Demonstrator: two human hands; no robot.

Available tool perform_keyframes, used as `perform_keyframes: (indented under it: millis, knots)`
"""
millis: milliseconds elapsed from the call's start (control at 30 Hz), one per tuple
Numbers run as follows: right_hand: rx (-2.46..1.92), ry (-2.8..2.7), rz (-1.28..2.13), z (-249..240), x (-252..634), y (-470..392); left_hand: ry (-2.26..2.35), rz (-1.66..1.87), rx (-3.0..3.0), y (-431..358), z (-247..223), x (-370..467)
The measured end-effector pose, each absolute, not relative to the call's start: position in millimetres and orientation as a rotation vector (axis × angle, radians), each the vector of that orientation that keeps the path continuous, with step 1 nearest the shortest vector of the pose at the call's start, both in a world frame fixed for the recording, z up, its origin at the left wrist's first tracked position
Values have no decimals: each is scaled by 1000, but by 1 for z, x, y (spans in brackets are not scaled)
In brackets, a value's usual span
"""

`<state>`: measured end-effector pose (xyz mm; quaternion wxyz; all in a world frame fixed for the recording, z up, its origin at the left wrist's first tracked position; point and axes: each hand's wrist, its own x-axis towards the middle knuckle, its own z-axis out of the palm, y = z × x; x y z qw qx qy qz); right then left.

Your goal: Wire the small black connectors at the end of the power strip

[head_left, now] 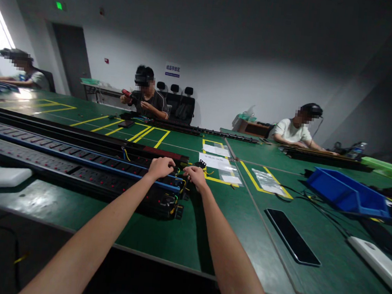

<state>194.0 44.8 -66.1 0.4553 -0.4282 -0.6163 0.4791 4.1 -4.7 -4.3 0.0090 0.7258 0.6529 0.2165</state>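
Long black power strips [99, 181] with rows of sockets and small red dots lie side by side in front of me; blue edging runs along some. My left hand [161, 167] rests over their right end, fingers closed in a pinch on something too small to make out. Close beside it, my right hand [197, 177] is also pinched, just past the strip ends; what it grips is hidden. Thin wires show between the fingertips. A black end piece [201, 164] with yellow wires appears just behind my right hand. Black end fittings [178, 211] sit on the nearest strip.
On the green table [235, 243] are a phone [293, 236], a blue bin [347, 191], white devices [1, 177] at both sides, papers [215, 161], a plastic bag [268, 181] and yellow tape outlines. Cables run at right. Several people [151, 103] sit across the table.
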Motion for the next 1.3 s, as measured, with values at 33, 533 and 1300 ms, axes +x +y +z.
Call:
perform_keyframes:
  millis: [33,533,1300]
  knots:
    - [-1056,-1521,1181,-66,194,45,2039,677,2267,-5,-4,4]
    - [-1034,-1405,1231,-68,197,50,2039,670,2266,-3,-5,3]
    - [-916,-1001,1392,-60,204,48,2039,674,2282,-4,-5,2]
